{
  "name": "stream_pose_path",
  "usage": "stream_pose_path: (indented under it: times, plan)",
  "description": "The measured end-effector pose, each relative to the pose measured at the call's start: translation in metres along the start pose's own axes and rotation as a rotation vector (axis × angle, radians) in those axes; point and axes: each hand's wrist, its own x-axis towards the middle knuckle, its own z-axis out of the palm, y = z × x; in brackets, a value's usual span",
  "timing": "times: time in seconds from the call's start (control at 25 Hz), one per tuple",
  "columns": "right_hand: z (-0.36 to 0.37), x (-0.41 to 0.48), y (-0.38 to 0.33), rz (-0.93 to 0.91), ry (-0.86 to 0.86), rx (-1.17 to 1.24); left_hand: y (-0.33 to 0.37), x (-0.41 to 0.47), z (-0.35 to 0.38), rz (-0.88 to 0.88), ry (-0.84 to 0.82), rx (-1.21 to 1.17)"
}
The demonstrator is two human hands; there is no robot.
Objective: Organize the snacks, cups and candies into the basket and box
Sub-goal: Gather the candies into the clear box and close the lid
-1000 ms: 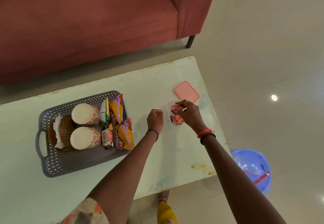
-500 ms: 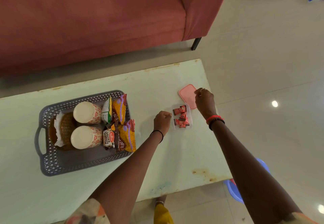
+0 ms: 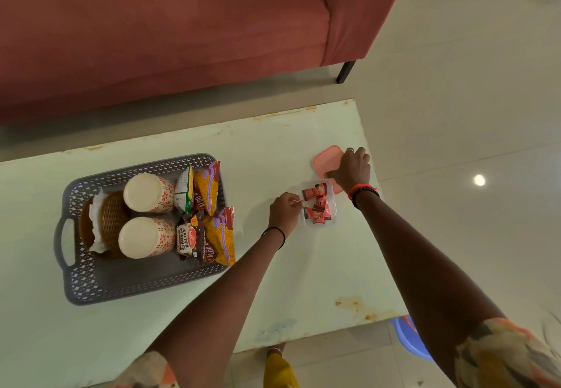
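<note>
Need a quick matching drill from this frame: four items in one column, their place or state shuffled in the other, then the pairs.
Items:
1. candies
2. pink lid
3. cups
4. left hand

Places or states:
A. upside down in the grey basket
B. under the right hand
C. inside the clear box
D. at the box's near-left edge

Pairs: 1-C, 2-B, 3-A, 4-D
</note>
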Motion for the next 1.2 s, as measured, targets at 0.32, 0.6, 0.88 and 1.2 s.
stream_pose_path:
  times: [0.32, 0.6, 0.88, 1.2]
  plan:
    - [-0.031, -0.058, 0.005, -0.068, 0.175, 0.166, 0.007, -0.007, -0.003, -0.044, -0.014, -0.046]
    - [0.017, -0.117, -0.006, -0.147, 0.115, -0.051, 0.012, -0.009, -0.003, -0.115, -0.012, -0.100]
    - [0.039, -0.131, -0.007, -0.086, -0.007, 0.034, 0.015, -0.016, -0.006, -0.002, -0.045, -0.093]
    - [0.030, -0.132, -0.010, -0.085, 0.001, 0.043, 0.019, -0.014, -0.008, 0.008, -0.068, -0.063]
